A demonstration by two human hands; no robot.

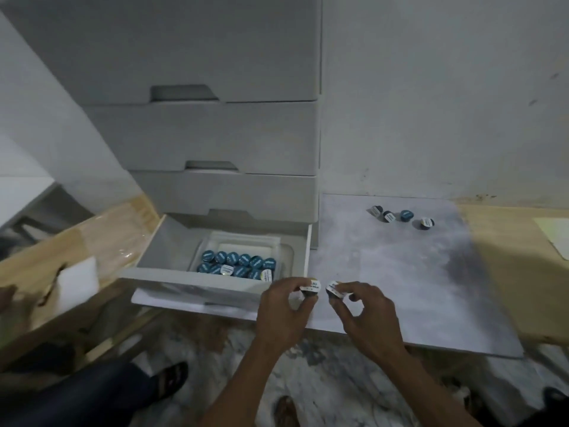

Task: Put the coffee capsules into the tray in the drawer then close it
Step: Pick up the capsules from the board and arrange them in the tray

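Note:
The bottom drawer (154, 241) of a grey drawer unit stands pulled out. Inside it a clear tray (246, 240) holds several blue-lidded and a few white-lidded coffee capsules (237, 263) in two rows. My left hand (284, 306) pinches a white-lidded capsule (309, 288) just right of the drawer's front corner. My right hand (366, 309) pinches another white-lidded capsule (334, 289) beside it, over the grey mat. Several loose capsules (401, 216) lie on the mat at the back right.
The grey mat (400, 272) covers a wooden tabletop (508, 241). Closed drawers (215, 140) stack above the open one. An open wooden box (92, 241) sits to the left. Another person's leg and sandalled foot (171, 377) rest on the floor below.

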